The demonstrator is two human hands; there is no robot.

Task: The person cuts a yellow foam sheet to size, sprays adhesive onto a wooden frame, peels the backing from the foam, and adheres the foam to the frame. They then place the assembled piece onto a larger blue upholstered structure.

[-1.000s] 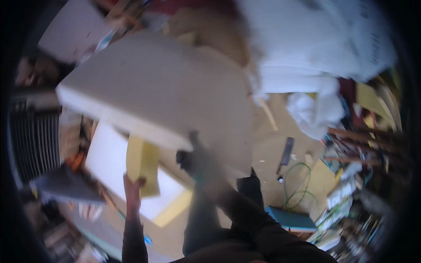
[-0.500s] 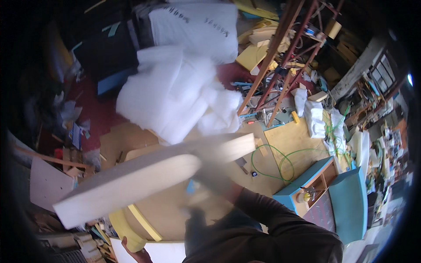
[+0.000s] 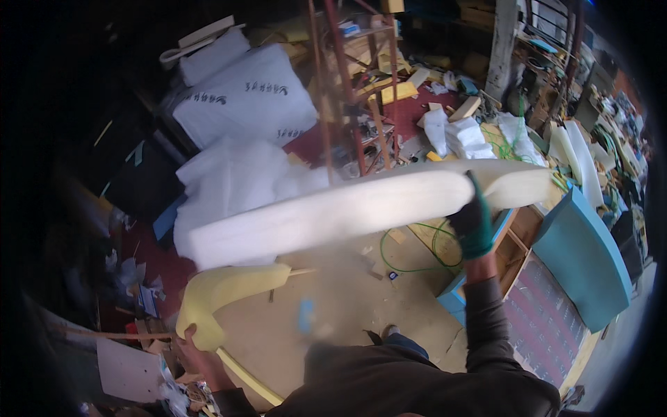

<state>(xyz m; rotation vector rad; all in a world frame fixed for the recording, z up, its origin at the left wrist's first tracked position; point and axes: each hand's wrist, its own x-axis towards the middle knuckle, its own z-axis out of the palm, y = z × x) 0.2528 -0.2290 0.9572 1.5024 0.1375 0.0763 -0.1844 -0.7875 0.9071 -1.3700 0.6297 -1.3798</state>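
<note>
While the head view looks down over a cluttered workshop floor, a long white foam slab is seen stretched across the middle of the frame, running from the lower left up toward the right and blurred along its length. Its right end is gripped by the right hand, which is gloved in green and raised on a dark-sleeved arm right of centre; the grip is clamped around the slab's edge. Below the slab, at the lower left of the frame, a yellow foam piece is held by the left hand, whose bare fingers are closed on its lower end. The yellow piece curves upward and to the right, lying just beneath the white slab; whether the two touch cannot be told. A pale wooden bench top is seen beneath both pieces. White wadding is heaped at the upper left, behind the slab, and a rust-red metal frame stands at the upper centre. A teal panel is leaned at the right edge, and a green cord is coiled on the surface beside the right arm.
</note>
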